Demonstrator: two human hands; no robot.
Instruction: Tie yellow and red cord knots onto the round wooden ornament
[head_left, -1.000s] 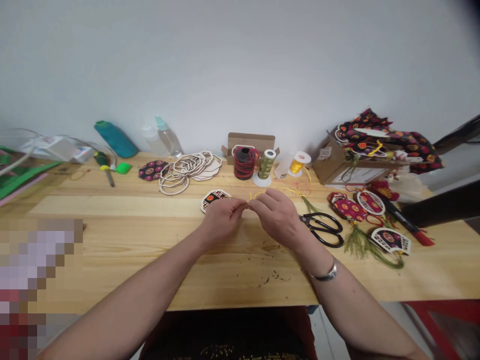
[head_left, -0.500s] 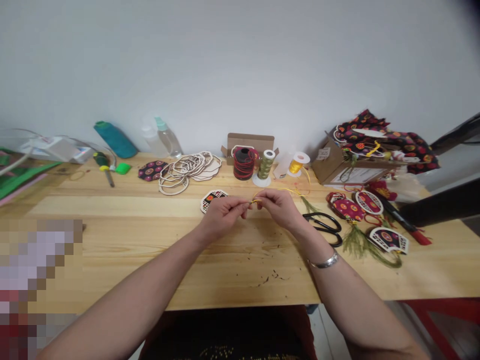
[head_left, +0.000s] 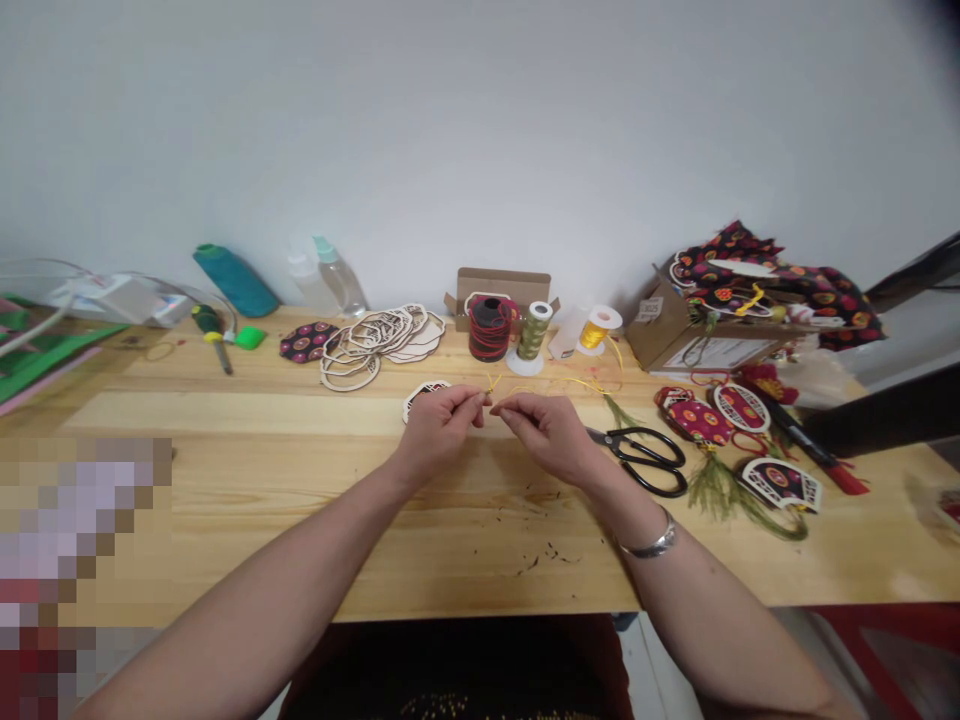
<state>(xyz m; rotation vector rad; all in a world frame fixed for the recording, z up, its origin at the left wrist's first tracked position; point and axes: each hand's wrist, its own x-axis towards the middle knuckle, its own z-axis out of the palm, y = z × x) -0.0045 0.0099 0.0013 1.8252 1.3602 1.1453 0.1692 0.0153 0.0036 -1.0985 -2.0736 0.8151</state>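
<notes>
My left hand pinches a thin yellow cord, whose short end sticks up above the fingertips. Just to its right, my right hand is closed with thumb and forefinger together, seemingly on the same cord; the grip itself is too small to see well. Behind the right hand the cord runs right to an olive-green tassel. A patterned ornament with a pale edge lies partly hidden behind my left hand. Black-handled scissors rest by my right wrist, their blades mostly hidden.
At the back stand spools of dark red cord, olive thread and yellow cord. Pale cut-out frames lie left of them. Finished tasselled ornaments and a cardboard box with patterned cloth are at right. Dark scraps dot the table.
The yellow loop between my fingertips has become a short end standing up above my left fingertips. My right hand has turned and dropped slightly, and more of the scissors shows.
</notes>
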